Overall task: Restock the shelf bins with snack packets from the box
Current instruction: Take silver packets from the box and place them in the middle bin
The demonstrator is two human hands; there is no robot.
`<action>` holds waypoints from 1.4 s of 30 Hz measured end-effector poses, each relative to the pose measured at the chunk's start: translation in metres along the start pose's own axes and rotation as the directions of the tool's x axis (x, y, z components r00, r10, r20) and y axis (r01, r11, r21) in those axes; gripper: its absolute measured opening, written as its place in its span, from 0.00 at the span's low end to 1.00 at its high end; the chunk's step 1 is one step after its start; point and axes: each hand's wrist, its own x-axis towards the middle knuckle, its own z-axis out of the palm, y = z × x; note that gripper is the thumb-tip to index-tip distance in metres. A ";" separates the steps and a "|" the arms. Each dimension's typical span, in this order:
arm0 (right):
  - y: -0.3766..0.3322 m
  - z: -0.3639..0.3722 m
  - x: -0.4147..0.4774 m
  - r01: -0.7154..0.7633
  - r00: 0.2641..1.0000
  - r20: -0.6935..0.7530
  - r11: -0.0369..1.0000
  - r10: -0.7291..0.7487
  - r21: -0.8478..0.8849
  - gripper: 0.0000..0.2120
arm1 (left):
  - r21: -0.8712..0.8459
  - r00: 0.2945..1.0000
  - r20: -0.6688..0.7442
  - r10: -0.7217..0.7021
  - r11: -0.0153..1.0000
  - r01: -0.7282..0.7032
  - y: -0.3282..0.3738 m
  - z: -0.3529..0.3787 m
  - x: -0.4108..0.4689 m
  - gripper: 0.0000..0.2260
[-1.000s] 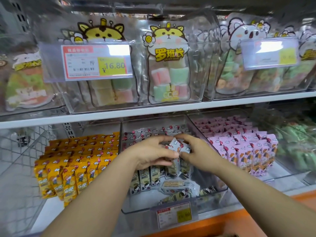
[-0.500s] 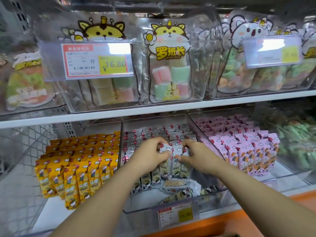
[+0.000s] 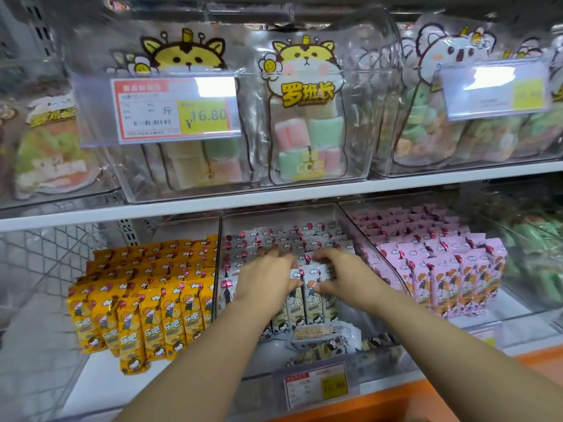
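Note:
Both my hands are inside the middle clear bin (image 3: 316, 371) on the lower shelf. My left hand (image 3: 268, 277) and my right hand (image 3: 344, 274) grip a small bunch of white snack packets (image 3: 310, 296) from either side, holding it upright against the rows of white packets (image 3: 292, 236) behind. A few loose white packets (image 3: 323, 336) lie flat at the bin's front. The box is not in view.
A bin of yellow packets (image 3: 143, 300) stands to the left and one of pink packets (image 3: 441, 263) to the right. Green packets (image 3: 539, 254) fill the far right bin. Upper shelf bins hold marshmallow bags (image 3: 307, 129) behind price tags (image 3: 173, 109). A wire mesh (image 3: 39, 269) is at the left.
Both hands have pushed the held bunch of white packets down and back into the bin, setting it upright in front of the rows.

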 end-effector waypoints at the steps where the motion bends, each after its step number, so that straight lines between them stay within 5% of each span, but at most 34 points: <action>1: 0.002 -0.001 -0.001 0.004 1.000 -0.009 1.000 -0.004 0.027 0.29 | -0.042 1.000 -0.022 0.007 0.999 -0.008 0.000 0.000 -0.001 0.19; 4: 0.008 -0.002 -0.006 -0.006 0.999 -0.040 0.998 0.009 0.061 0.30 | -0.208 0.991 -0.066 0.114 0.970 -0.125 0.002 -0.003 -0.002 0.17; 7: 0.011 0.002 -0.007 -0.027 0.995 -0.090 0.996 0.034 0.085 0.27 | -0.084 0.977 0.008 0.215 0.973 -0.213 0.005 -0.001 -0.003 0.18; 11: 0.012 0.001 -0.008 -0.044 0.993 -0.105 0.994 0.054 0.099 0.26 | 0.025 0.979 0.109 0.171 0.984 -0.175 -0.001 0.006 -0.004 0.23; 15: 0.007 -0.008 -0.019 -0.035 0.999 -0.031 0.997 0.037 0.064 0.33 | -0.087 0.987 0.040 0.155 0.985 -0.151 -0.001 -0.003 -0.011 0.22; 18: 0.000 -0.015 -0.032 -0.011 0.999 -0.035 1.000 0.011 -0.003 0.28 | -0.156 0.986 -0.008 0.167 0.974 -0.166 -0.005 -0.010 -0.020 0.19; 22: -0.005 -0.015 -0.042 -0.016 0.973 0.225 0.992 0.044 -0.125 0.11 | -0.267 0.981 0.008 0.192 0.946 -0.183 -0.010 -0.012 -0.032 0.17; 26: -0.007 -0.005 -0.040 -0.053 0.921 0.376 0.988 0.105 -0.148 0.10 | -0.336 0.978 0.079 0.194 0.929 -0.157 -0.009 -0.012 -0.036 0.16; 33: -0.016 -0.023 -0.038 -0.056 0.968 0.249 0.991 0.024 0.121 0.05 | -0.513 0.972 0.132 0.193 0.852 -0.100 -0.010 -0.016 -0.040 0.16; 37: -0.024 -0.042 -0.041 -0.101 0.977 0.211 0.904 0.012 0.416 0.05 | -0.622 0.955 0.184 0.234 0.779 -0.071 -0.004 -0.015 -0.042 0.21; 42: -0.029 -0.055 -0.047 -0.168 0.979 0.198 0.747 0.049 0.644 0.06 | -0.843 0.973 0.128 0.191 0.537 0.006 -0.002 -0.013 -0.045 0.18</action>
